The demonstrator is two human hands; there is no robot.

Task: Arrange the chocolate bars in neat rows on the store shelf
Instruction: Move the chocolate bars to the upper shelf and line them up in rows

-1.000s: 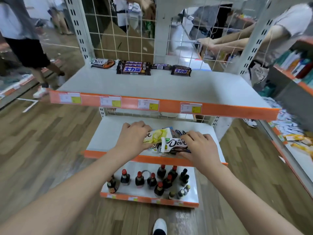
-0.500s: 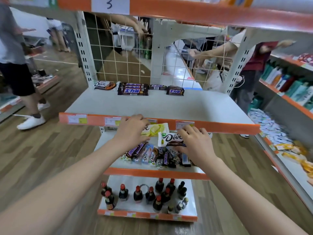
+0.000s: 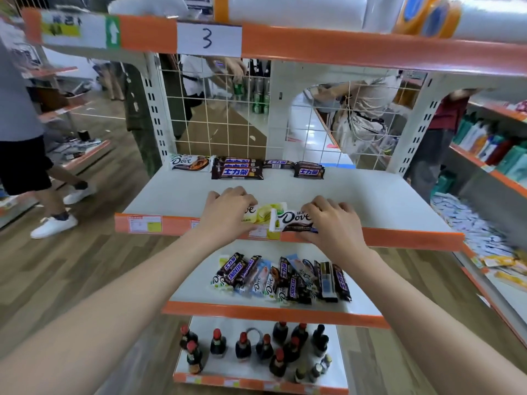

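Your left hand [image 3: 228,213] grips the yellow bar [image 3: 263,214], your right hand [image 3: 332,220] the Dove bar [image 3: 293,220]; both bars lie crosswise at the shelf [image 3: 385,201] lip, with the row [image 3: 242,168] beyond your fingers.

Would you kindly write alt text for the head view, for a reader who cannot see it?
Two hands, left hand gripping a yellow Dove bar and right hand a dark Dove bar, reach over the middle shelf. Chocolate bars line its back; a loose pile lies on the shelf below.
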